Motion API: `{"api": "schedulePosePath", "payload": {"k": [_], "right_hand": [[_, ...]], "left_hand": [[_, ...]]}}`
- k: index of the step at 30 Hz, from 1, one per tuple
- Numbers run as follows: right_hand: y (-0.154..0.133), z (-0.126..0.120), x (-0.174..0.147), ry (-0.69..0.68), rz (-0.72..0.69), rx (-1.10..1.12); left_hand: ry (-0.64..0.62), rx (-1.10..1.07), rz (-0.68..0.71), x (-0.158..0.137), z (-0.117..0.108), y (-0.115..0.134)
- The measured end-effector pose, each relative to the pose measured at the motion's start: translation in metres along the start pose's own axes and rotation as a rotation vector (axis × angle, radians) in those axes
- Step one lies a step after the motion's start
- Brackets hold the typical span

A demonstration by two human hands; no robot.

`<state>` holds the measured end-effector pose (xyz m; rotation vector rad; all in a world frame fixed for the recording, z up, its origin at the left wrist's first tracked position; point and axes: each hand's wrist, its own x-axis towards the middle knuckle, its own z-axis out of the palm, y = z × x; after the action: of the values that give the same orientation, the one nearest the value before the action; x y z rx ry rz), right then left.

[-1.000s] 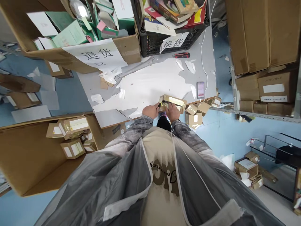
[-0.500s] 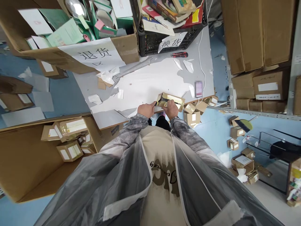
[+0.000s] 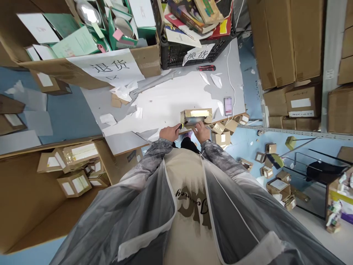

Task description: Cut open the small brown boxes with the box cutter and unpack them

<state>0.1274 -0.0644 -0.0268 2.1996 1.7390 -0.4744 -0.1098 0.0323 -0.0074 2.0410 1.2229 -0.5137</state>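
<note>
A small cardboard box (image 3: 210,115) lies near the front edge of the table, its near side opened. Inside it shows a grey-blue item (image 3: 195,120), its kind unclear. My left hand (image 3: 169,133) is closed around a black-and-yellow box cutter (image 3: 181,126), just off the box's left front corner; its blade cannot be made out. At the front of the box, my right hand (image 3: 202,131) has its fingers bent onto the near flap, gripping it.
On the white table (image 3: 165,99) lie paper scraps, a red-black cutter (image 3: 206,68) and a phone (image 3: 228,106) on a cable. A carton of green boxes (image 3: 149,60) and a black crate (image 3: 173,55) of books stand behind. A large carton (image 3: 24,184) holds parcels at left; more parcels lie right.
The box's near side has come open, exposing the grey-blue item. My left hand with the cutter has drawn back from the box, and my right hand has shifted from its top to its front edge.
</note>
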Motion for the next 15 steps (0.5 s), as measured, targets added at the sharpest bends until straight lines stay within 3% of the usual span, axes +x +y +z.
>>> {"api": "schedulePosePath", "payload": {"k": [4, 6, 10, 15], "right_hand": [[0.024, -0.002, -0.023, 0.068, -0.036, 0.075], [0.034, -0.008, -0.023, 0.076, 0.054, 0.113], [0.048, -0.033, 0.009, -0.001, 0.347, 0.165], [0.061, -0.058, 0.064, -0.242, 0.434, 0.273]], "left_hand": [[0.005, -0.033, -0.01, 0.001, -0.001, 0.001], [0.005, -0.034, -0.002, 0.001, -0.002, 0.001], [0.0, -0.017, -0.002, 0.0, -0.005, 0.003], [0.013, 0.013, -0.015, -0.002, -0.006, 0.006]]}}
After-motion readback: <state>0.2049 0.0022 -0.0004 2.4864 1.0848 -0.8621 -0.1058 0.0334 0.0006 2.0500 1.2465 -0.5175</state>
